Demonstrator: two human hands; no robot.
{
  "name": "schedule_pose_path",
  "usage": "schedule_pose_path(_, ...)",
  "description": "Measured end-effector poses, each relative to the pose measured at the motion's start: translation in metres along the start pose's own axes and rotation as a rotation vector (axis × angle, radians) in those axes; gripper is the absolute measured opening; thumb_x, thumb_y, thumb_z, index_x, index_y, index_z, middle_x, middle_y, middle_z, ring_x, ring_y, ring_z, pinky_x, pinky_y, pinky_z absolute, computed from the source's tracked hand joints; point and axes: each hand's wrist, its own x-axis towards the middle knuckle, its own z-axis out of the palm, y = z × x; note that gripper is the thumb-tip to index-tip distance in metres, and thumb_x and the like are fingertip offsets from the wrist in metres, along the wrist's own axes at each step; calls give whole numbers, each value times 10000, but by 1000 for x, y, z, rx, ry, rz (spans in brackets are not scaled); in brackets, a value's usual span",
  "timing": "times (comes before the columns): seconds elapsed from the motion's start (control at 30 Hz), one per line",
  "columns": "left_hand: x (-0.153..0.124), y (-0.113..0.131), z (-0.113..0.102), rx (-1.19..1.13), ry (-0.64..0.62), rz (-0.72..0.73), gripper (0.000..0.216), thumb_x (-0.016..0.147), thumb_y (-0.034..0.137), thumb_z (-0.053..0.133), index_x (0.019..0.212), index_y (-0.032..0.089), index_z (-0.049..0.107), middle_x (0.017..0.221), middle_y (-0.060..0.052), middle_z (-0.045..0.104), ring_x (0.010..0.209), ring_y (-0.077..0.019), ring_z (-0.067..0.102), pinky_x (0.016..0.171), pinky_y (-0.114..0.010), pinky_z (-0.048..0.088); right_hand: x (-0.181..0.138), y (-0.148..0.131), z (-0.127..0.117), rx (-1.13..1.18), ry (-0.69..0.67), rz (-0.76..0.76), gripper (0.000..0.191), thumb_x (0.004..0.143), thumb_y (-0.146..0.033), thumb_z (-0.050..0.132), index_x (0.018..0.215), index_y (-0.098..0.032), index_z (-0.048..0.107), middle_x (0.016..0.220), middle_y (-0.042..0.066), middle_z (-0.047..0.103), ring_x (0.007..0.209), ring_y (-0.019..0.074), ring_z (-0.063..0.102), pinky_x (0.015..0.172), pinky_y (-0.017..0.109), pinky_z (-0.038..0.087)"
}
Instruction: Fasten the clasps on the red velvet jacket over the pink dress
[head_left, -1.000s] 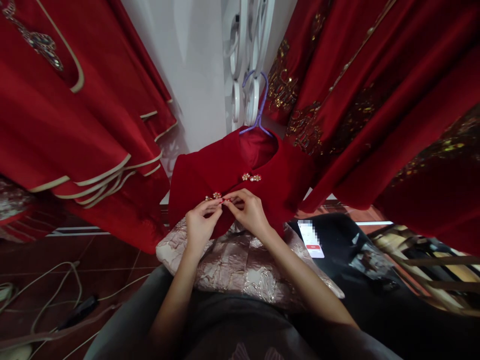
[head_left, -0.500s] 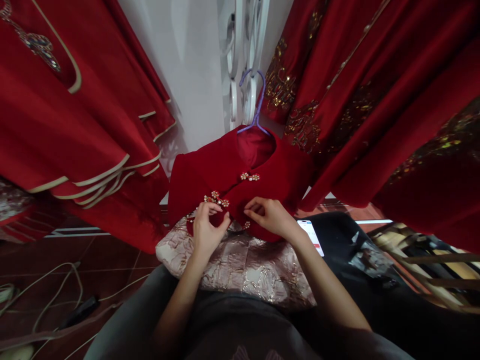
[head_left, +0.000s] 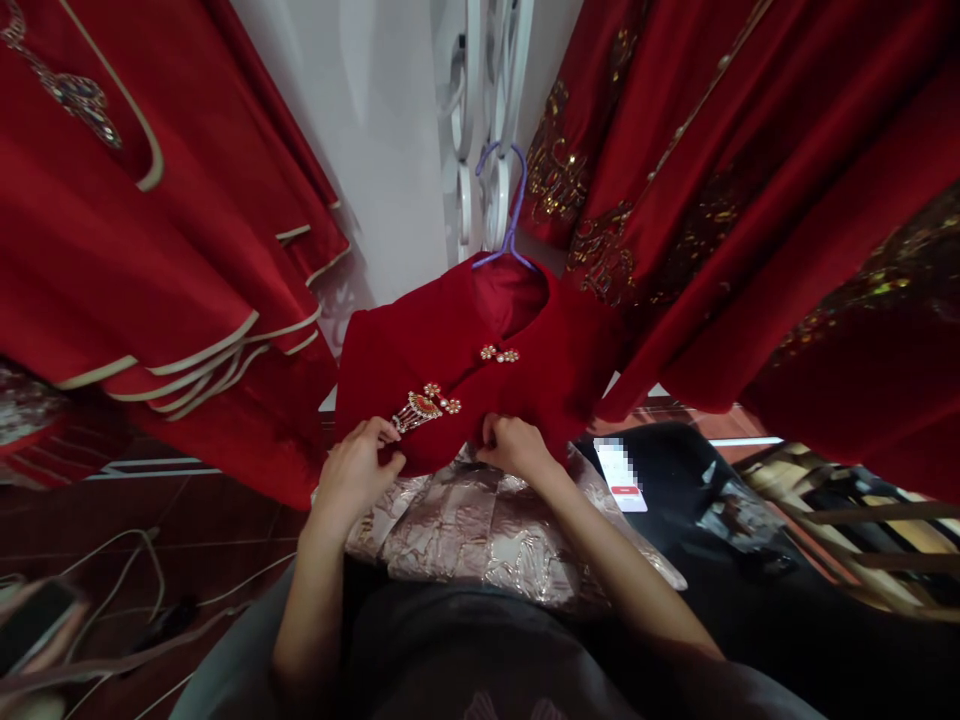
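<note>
Hanging on a purple hanger (head_left: 510,215) straight ahead, the red jacket (head_left: 465,370) spreads between other red robes (head_left: 150,250) to either side. The left hand (head_left: 360,470) grips its lower left edge, fingers curled narrow onto the cloth just below a gold clasp (head_left: 424,407) with a fringe. The right hand (head_left: 517,447) grips the lower edge near the middle, fingertips tucked into the fabric. A smaller clasp (head_left: 500,354) sits higher, near the collar. Under the hem lies a pale shiny skirt (head_left: 480,530) across the lap. A phone (head_left: 621,475) rests to the right of it on dark cloth.
</note>
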Motion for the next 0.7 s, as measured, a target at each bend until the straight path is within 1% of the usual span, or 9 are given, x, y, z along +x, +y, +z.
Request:
schedule_pose_path(0.07,-2,1,6,17,-87,62,271,744,341,649,967,228,542,969,-36,605,929,-236,616,785,-333,470,2,5,3,53,14,-19,245,696,-260,684,919,-223,591,893,25,696,802,182,656,595,244,343)
schedule_pose_path(0.1,-3,3,13,34,-94,94,328,723,366,683,978,219,538,980,-50,593,946,-251,608,804,-349,474,3,7,5,77,30,-29,272,684,-246,689,932,-220,582,917,32,690,800,180,648,594,243,340)
schedule_pose_path(0.17,-4,12,30,88,-44,137,395,699,361,721,1001,192,529,998,-80,571,980,-283,594,839,-386,477,6,10,11,130,66,-46,267,675,-218,677,921,-215,572,926,41,675,779,173,630,595,243,342)
schedule_pose_path(0.27,-2,23,58,79,38,179,397,762,334,679,1073,166,498,1042,-114,563,995,-288,600,850,-404,490,12,17,14,270,93,-61,187,694,-200,639,864,-210,564,813,20,649,709,153,596,617,243,370)
schedule_pose_path(0.37,-1,28,79,-12,45,217,384,834,319,600,1161,166,469,1049,-118,586,999,-274,614,871,-409,501,15,28,1,412,84,-70,143,703,-208,614,832,-204,552,745,-3,622,685,139,580,652,244,403)
schedule_pose_path(0.47,-2,33,94,-71,11,236,456,865,335,558,1259,143,434,1092,-145,591,1032,-284,618,896,-418,498,7,35,-24,592,31,-170,126,701,-219,589,817,-196,546,761,-8,599,695,131,562,660,244,412)
schedule_pose_path(0.53,-5,38,100,-79,-39,216,552,874,381,543,1334,116,389,1196,-191,543,1017,-293,640,869,-407,509,-2,32,-39,718,-57,-280,109,708,-219,563,812,-193,541,748,-16,575,677,122,544,647,241,412)
schedule_pose_path(0.6,-7,43,103,-79,-103,180,599,882,414,526,1368,100,373,1280,-225,473,962,-288,670,823,-387,523,-10,22,-46,790,-89,-365,105,706,-201,551,810,-192,534,757,-18,573,687,119,544,661,241,421)
schedule_pose_path(0.7,-7,45,103,-90,-148,145,493,886,349,516,1314,112,461,1275,-206,466,951,-274,673,831,-376,521,-14,2,-36,759,4,-408,140,703,-168,559,836,-196,527,767,-19,581,687,121,545,669,241,423)
